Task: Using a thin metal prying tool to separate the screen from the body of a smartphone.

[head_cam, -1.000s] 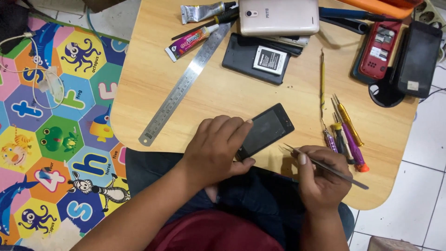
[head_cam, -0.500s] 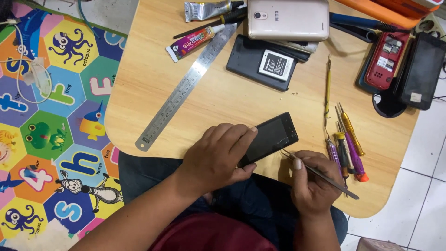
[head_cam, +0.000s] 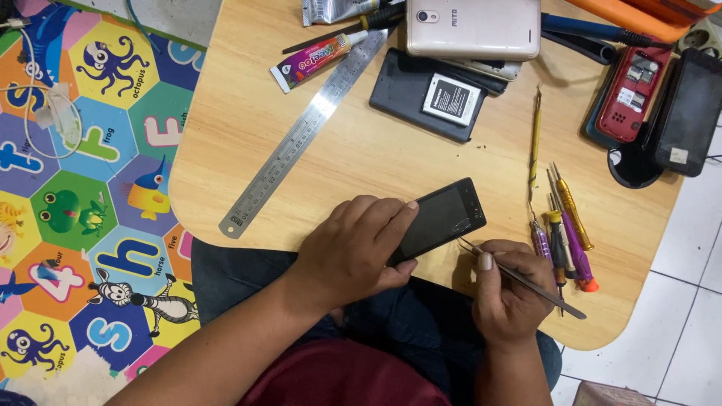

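Observation:
My left hand lies over the near end of a small black phone and holds it flat on the wooden table. My right hand pinches metal tweezers, their tips touching the phone's lower right edge. The phone's screen faces up and its far half is uncovered.
A steel ruler lies diagonally at the left. Screwdrivers lie right of the phone. Farther back are a glue tube, a black phone back with battery, a beige phone, a red phone and a black phone. A colourful mat covers the floor.
The view has shifted slightly. Both hands stay on the phone, with the tweezers still working at its lower right edge.

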